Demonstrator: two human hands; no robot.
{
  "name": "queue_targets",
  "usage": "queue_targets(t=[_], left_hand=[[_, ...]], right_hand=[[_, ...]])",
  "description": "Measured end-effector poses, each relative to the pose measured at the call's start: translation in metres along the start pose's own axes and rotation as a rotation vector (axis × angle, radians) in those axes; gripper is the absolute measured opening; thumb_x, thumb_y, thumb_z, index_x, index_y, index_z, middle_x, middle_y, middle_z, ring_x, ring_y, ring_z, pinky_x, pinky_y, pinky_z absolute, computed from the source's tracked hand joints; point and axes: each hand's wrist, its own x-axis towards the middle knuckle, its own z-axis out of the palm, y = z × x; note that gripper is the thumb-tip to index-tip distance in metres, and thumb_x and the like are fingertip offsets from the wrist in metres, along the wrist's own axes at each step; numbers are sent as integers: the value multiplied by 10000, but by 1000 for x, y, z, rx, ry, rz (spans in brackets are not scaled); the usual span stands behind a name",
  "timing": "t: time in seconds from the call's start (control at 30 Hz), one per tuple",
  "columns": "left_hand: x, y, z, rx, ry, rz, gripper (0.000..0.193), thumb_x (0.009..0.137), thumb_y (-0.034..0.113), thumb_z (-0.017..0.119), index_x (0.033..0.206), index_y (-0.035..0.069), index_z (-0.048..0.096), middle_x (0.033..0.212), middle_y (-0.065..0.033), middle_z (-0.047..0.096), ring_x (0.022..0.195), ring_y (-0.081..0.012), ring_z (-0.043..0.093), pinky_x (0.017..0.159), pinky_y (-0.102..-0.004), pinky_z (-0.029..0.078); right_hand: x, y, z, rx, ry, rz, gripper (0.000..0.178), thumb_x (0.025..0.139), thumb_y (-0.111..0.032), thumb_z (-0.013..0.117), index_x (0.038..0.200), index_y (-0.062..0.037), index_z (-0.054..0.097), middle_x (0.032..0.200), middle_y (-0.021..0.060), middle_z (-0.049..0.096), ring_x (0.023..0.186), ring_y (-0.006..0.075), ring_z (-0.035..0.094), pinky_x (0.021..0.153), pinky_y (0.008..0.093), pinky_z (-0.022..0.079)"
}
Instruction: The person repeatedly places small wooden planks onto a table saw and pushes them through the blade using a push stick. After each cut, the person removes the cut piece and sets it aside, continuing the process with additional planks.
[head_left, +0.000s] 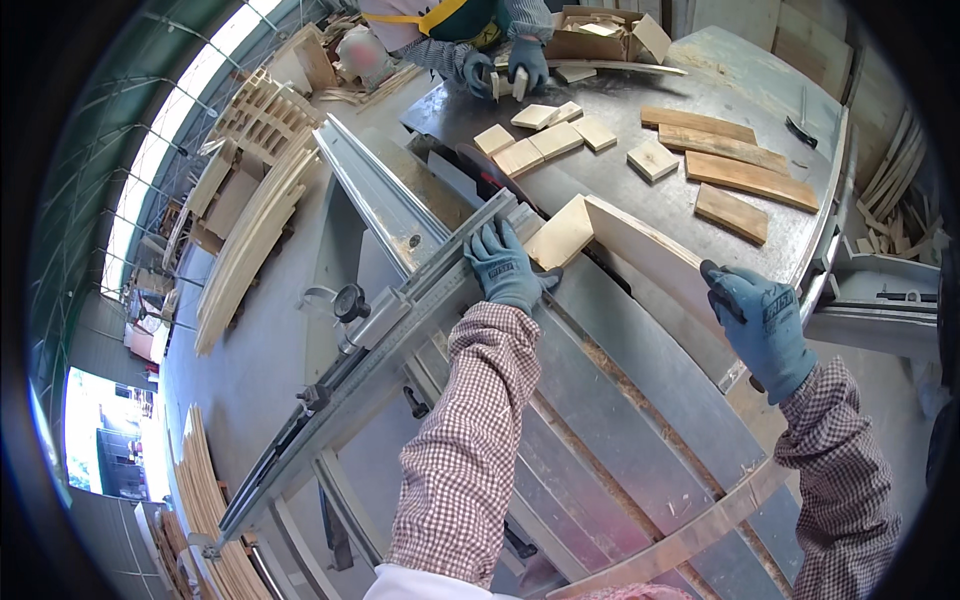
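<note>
My left hand (503,268), in a blue-grey work glove, lies over the metal fence (420,290) of a sliding saw table. Its fingers are spread on the fence, and the thumb reaches to the near corner of a pale wooden block (561,236). A pale wooden board (650,258) runs from beside that block toward my right. My right hand (768,328), gloved alike, is closed around the board's near end; part of its grip is hidden. Just beyond my left hand is a round saw blade (478,165) with a red part beside it.
Several small pale blocks (520,157) and brown wooden strips (750,180) lie on the far metal table (620,100). Across it, a co-worker's gloved hands (505,72) handle small wood pieces near a cardboard box (590,40). Long planks (255,240) are stacked at left.
</note>
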Motion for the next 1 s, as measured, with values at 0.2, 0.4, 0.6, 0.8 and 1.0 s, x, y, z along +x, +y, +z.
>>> queue_targets(t=[0.2,0.4,0.6,0.8,1.0], left_hand=[[6,1,-3,-10,-13,-15,1262,463,614,791,1400,-6,215,1373,-214,264,1304,-388,196,1090,-547,85],[13,-8,-7,-22,-20,-9,1259,463,611,791,1407,10,215,1379,-210,256,1307,-390,186,1091,-551,75],[25,-29,-7,-30,-18,-18,1245,475,597,797,1408,15,212,1389,-200,253,1308,-383,184,1090,-550,76],[44,-35,-13,-45,-18,-23,1249,479,592,798,1413,19,197,1386,-208,250,1308,-381,187,1091,-550,75],[56,-50,-16,-57,-29,-41,1247,490,588,791,1417,19,183,1387,-204,247,1317,-373,177,1096,-540,73]], right_hand=[[7,-11,-3,-6,3,-1,141,820,-67,596,957,-48,617,784,140,615,654,293,622,575,359,501],[17,-25,0,-24,-19,23,114,811,-69,600,919,-36,615,787,146,614,652,305,615,594,362,493],[40,-38,7,2,19,25,85,775,-81,633,837,-27,613,781,149,615,661,313,609,592,366,483],[58,-48,8,3,-19,87,87,773,-74,626,846,-29,613,788,143,618,677,307,613,607,358,483],[75,-55,20,-54,21,4,60,796,-87,604,834,-40,606,766,131,609,656,298,606,580,363,474]])
